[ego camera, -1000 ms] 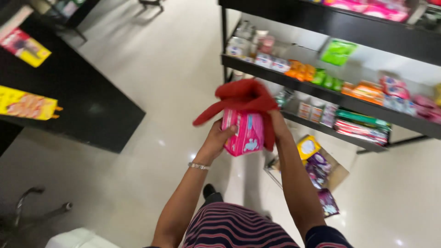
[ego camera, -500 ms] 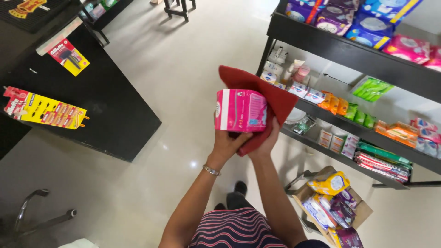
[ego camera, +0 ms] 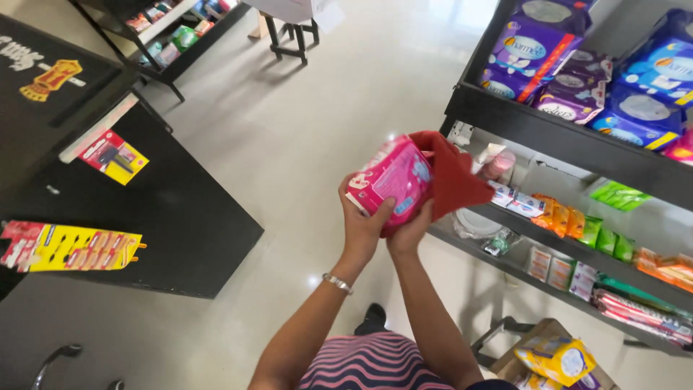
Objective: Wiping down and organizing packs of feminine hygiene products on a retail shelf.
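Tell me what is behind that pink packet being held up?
A red cloth sits behind the pink packet, held there by the right hand. Most of that hand's fingers are hidden, as is whatever cloth lies under the packet.

packet (ego camera: 393, 179): pink | cloth (ego camera: 455, 177): red | shelf (ego camera: 563, 133): black | top (ego camera: 375, 365): pink-navy stripes | floor (ego camera: 303, 130): cream

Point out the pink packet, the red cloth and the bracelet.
pink packet (ego camera: 393, 177), head view, on the middle of its front face.
red cloth (ego camera: 456, 177), head view, on the flat fold right of the packet.
bracelet (ego camera: 336, 282), head view, on the band around the left wrist.
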